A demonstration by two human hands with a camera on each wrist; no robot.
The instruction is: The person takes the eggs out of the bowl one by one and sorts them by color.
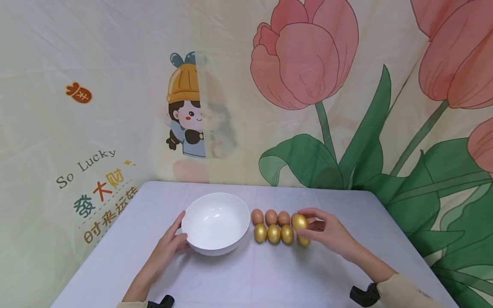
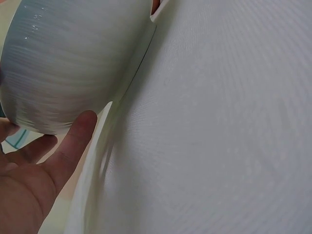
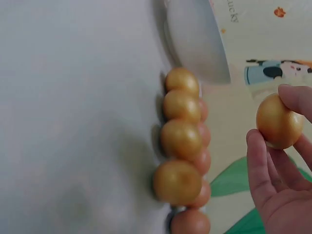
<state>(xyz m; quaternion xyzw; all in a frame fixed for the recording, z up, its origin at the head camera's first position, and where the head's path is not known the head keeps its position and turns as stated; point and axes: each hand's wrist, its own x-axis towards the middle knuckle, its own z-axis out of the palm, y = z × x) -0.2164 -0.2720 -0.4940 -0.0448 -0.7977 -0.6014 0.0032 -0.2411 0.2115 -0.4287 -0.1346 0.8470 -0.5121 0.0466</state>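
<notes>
My left hand (image 1: 169, 244) holds the left side of a large white bowl (image 1: 215, 222), with fingertips at its rim. In the left wrist view, fingers (image 2: 73, 141) lie against the bowl's outer wall (image 2: 78, 58). On the right, my other hand (image 1: 327, 233) pinches a golden egg (image 1: 299, 222) between thumb and fingers. The right wrist view shows this egg (image 3: 278, 121) raised off the table. Beneath and beside it run two rows, golden eggs (image 1: 274, 234) in front and brown eggs (image 1: 271, 217) behind. The right hand partly covers the rows' right end.
A white cloth (image 1: 269, 278) covers the table, whose back edge meets a patterned fabric backdrop (image 1: 231, 107) with tulips and a cartoon figure. The egg rows begin close to the bowl's right side. Black straps (image 1: 366, 294) sit on both wrists.
</notes>
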